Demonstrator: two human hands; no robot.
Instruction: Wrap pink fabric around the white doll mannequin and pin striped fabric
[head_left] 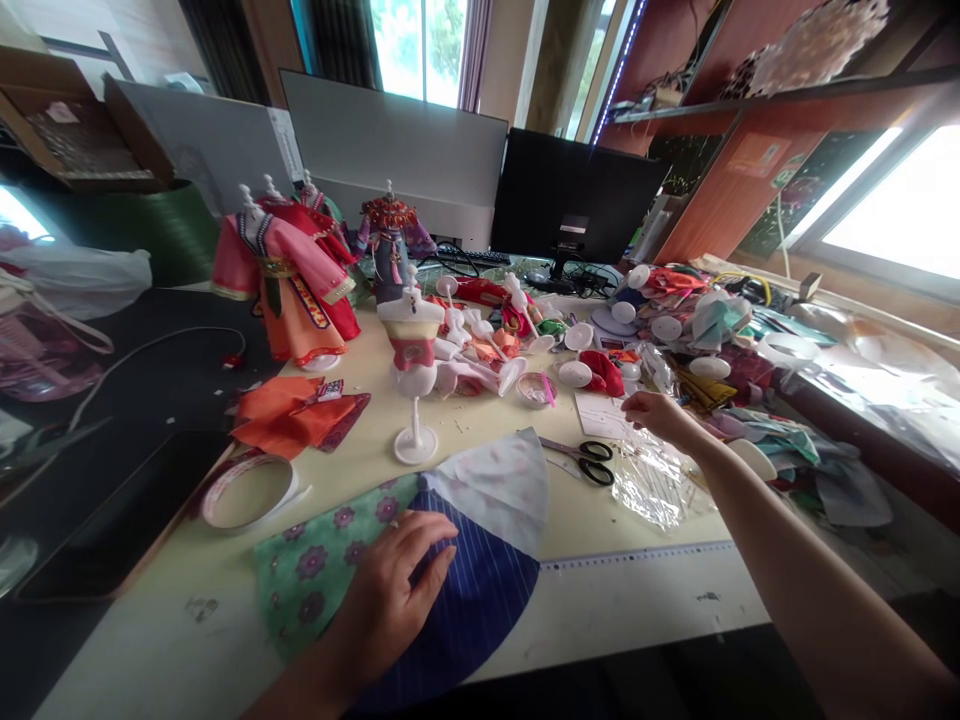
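Observation:
My left hand (405, 570) rests palm down on a fan-shaped piece of cloth, its fingers loosely extended and nothing gripped. That cloth has a green flowered part (312, 562), a dark blue striped part (480, 590) and a pale part (499, 480). To the right, my right hand (660, 416) is closed in a pinch above the edge of a small white card (598, 413); whatever its fingertips hold is too small to see. Black-handled scissors (589, 460) lie between the cloth and a clear plastic bag (652, 485). Behind the cloth stands a small white dress form (415, 380) with a cream and pink top.
Dressed doll forms (281, 270) stand at the back left. White stands and coloured cloth scraps (675, 310) crowd the back and right. A tape roll (251, 492), orange cloth (289, 415), a ruler (637, 557), a small round dish (534, 390) and monitors (577, 195) are around.

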